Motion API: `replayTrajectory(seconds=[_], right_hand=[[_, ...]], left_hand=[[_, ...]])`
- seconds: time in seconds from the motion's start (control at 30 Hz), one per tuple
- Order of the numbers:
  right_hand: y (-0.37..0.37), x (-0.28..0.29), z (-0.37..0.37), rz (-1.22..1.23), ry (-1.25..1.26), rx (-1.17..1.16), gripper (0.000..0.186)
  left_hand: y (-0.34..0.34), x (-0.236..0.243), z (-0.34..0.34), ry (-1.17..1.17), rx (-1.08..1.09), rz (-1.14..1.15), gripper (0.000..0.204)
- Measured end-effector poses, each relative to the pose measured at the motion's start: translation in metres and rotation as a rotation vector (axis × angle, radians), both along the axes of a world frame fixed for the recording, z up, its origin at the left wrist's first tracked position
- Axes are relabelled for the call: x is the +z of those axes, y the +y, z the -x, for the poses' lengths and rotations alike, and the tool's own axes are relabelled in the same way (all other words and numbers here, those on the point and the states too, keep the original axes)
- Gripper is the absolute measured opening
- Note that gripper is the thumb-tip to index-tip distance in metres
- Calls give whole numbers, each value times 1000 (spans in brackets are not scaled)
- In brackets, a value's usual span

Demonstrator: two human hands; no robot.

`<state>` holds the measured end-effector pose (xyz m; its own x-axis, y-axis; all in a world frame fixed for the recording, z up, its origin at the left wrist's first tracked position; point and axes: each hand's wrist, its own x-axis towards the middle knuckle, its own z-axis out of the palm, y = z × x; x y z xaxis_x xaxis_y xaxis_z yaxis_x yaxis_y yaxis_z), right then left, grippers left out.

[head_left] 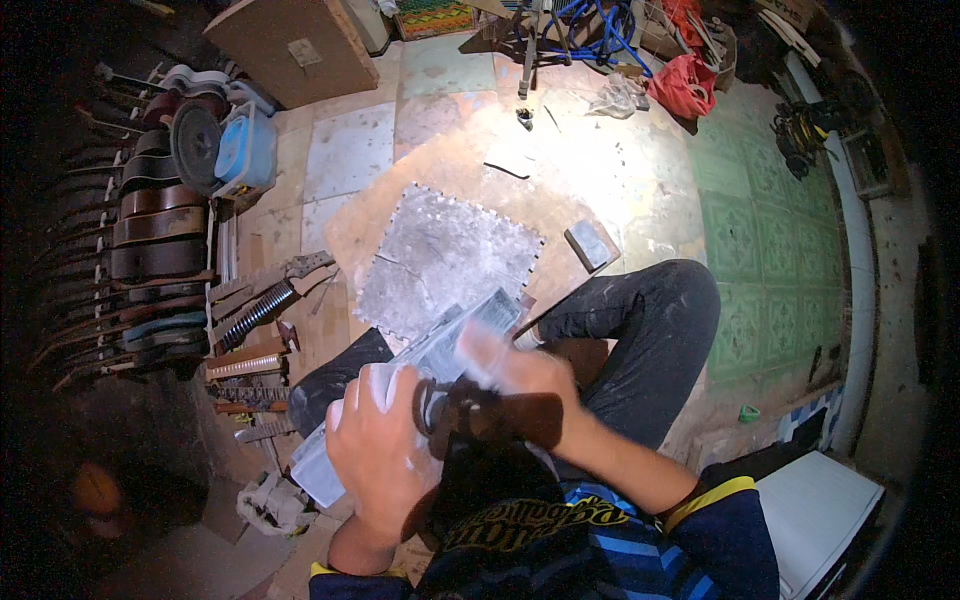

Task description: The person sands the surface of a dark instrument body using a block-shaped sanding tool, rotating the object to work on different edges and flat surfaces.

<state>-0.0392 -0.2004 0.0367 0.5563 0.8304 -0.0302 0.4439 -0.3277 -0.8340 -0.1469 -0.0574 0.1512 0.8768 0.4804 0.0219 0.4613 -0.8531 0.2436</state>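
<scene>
A long flat grey piece, dusty and pale, lies slantwise across my lap between my legs. My left hand is curled over its near part, fingers bent and whitened with dust. Over its farther part is my right hand, blurred by motion, so its fingers and anything in them cannot be made out. Between my hands a dark shape shows, too shadowed to name. Beyond the piece, a grey foam mat with toothed edges lies on the floor, covered in white dust.
A small grey-topped block rests right of the mat. Guitar bodies line the left side, near a blue plastic tub and several guitar necks. Far off lie a red bag and blue tubing. Green tiles cover the right.
</scene>
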Motion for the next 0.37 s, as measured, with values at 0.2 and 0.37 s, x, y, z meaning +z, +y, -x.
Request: replayTrajectory(seconds=[0.2, 0.37], right_hand=[[4, -7, 6, -3, -82, 49, 56], [6, -12, -3, 53, -119, -93, 67]], left_hand=[[-3, 8, -5, 10, 60, 17, 41], [-1, -4, -1, -31, 20, 36, 33]])
